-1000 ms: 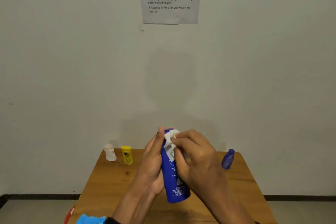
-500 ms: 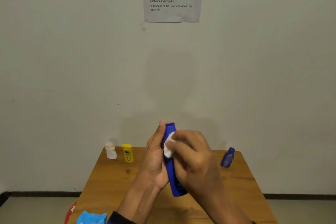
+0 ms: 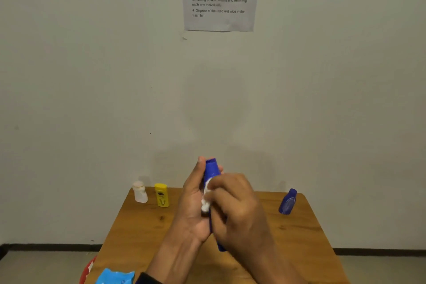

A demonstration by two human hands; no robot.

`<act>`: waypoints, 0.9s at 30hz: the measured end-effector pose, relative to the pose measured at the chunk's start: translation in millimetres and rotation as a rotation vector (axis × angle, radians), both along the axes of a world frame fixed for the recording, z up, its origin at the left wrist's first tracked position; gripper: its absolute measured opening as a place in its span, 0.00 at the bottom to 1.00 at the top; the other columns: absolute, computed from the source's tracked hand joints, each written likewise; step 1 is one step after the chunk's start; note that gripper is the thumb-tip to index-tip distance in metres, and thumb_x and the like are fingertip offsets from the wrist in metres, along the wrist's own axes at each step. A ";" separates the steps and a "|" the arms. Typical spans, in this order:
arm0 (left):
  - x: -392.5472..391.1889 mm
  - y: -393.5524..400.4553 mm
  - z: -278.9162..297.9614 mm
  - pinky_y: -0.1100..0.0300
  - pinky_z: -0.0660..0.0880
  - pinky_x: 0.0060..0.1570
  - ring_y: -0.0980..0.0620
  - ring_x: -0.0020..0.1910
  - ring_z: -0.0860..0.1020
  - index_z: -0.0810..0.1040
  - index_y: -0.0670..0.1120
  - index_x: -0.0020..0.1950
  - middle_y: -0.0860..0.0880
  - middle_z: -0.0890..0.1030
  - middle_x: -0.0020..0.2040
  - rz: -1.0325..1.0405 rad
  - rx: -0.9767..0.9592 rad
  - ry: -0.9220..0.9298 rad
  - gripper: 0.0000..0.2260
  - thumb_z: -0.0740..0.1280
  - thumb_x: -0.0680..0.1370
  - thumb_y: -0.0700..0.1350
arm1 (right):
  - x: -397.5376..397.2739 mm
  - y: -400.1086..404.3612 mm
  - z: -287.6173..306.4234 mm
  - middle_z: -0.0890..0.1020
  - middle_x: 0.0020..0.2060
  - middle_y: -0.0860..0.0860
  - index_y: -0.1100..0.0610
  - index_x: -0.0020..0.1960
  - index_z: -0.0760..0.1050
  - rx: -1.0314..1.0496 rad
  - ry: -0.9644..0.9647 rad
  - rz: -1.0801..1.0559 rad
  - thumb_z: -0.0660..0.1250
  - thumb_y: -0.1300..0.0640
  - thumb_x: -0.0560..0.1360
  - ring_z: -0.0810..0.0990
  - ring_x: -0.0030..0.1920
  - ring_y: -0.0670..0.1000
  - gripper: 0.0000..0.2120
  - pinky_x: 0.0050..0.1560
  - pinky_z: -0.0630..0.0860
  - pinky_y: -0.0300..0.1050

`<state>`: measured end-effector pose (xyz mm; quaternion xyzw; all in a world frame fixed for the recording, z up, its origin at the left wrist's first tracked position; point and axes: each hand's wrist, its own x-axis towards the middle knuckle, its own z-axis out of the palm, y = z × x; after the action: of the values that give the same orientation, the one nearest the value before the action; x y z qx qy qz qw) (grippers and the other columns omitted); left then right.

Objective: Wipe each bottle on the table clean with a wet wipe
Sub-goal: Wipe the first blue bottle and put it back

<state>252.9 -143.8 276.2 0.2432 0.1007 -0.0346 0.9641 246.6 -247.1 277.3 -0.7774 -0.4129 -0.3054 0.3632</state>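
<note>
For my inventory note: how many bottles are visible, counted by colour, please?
Blue: 2, tall bottle held in hands, small bottle on table
Yellow: 1, bottle
White: 1, bottle
Total: 4

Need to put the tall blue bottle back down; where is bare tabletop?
Bare wood on the wooden table lies between the yellow bottle and small blue bottle. Crowded: far-left corner, with the white bottle.

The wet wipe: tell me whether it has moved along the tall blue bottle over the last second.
Yes. The wet wipe has slid down from the cap end of the tall blue bottle toward its middle.
</note>
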 end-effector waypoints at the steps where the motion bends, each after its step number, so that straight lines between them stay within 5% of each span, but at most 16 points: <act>1: 2.2 4.3 -1.2 0.59 0.79 0.34 0.51 0.29 0.79 0.80 0.41 0.41 0.46 0.78 0.34 0.036 0.032 0.026 0.20 0.70 0.71 0.59 | -9.5 -1.2 -8.1 0.80 0.41 0.53 0.61 0.38 0.78 -0.060 0.008 0.041 0.70 0.69 0.68 0.75 0.44 0.51 0.05 0.48 0.72 0.36; 6: -0.8 12.4 -2.1 0.57 0.80 0.38 0.50 0.33 0.81 0.82 0.42 0.41 0.46 0.80 0.35 0.059 0.051 -0.041 0.19 0.69 0.72 0.59 | -1.3 2.8 14.1 0.79 0.37 0.51 0.61 0.35 0.77 -0.019 0.038 0.025 0.69 0.70 0.66 0.74 0.40 0.51 0.06 0.40 0.73 0.43; 10: -3.2 9.7 -1.5 0.58 0.82 0.41 0.50 0.42 0.84 0.84 0.45 0.46 0.47 0.83 0.42 0.062 0.107 -0.151 0.17 0.67 0.76 0.58 | 14.3 16.4 39.2 0.80 0.43 0.54 0.63 0.37 0.78 0.034 -0.029 -0.068 0.68 0.69 0.70 0.75 0.44 0.52 0.04 0.42 0.72 0.43; 15: -3.1 30.4 -8.5 0.52 0.81 0.41 0.46 0.38 0.82 0.81 0.42 0.50 0.44 0.82 0.42 0.136 0.180 -0.129 0.29 0.80 0.62 0.63 | -27.2 5.4 3.5 0.78 0.43 0.50 0.58 0.41 0.78 -0.170 0.027 0.053 0.74 0.64 0.68 0.75 0.45 0.49 0.06 0.44 0.78 0.43; 20: -13.4 38.7 -10.2 0.51 0.81 0.41 0.43 0.41 0.80 0.78 0.38 0.56 0.40 0.81 0.44 0.189 0.396 -0.291 0.35 0.82 0.60 0.61 | -13.5 -3.2 61.6 0.81 0.44 0.49 0.59 0.40 0.82 0.158 0.095 -0.002 0.70 0.68 0.67 0.79 0.47 0.47 0.06 0.46 0.76 0.35; 25: -22.4 39.1 1.5 0.59 0.79 0.36 0.49 0.37 0.83 0.85 0.48 0.45 0.45 0.84 0.40 0.293 0.774 -0.410 0.24 0.82 0.58 0.62 | 6.8 -3.1 84.4 0.81 0.49 0.43 0.53 0.50 0.84 -0.119 0.342 0.107 0.68 0.60 0.75 0.80 0.50 0.43 0.08 0.48 0.79 0.36; 27: -27.3 42.2 4.3 0.60 0.79 0.37 0.50 0.38 0.83 0.85 0.50 0.42 0.46 0.85 0.39 0.332 0.879 -0.438 0.17 0.82 0.60 0.58 | 5.4 -5.9 78.5 0.82 0.48 0.43 0.53 0.50 0.84 -0.123 0.306 0.102 0.67 0.61 0.75 0.81 0.49 0.43 0.08 0.46 0.79 0.38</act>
<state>225.6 -101.6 280.4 0.6076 -0.0610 0.2161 0.7618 252.1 -253.0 355.8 -0.8136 -0.4096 -0.1390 0.3885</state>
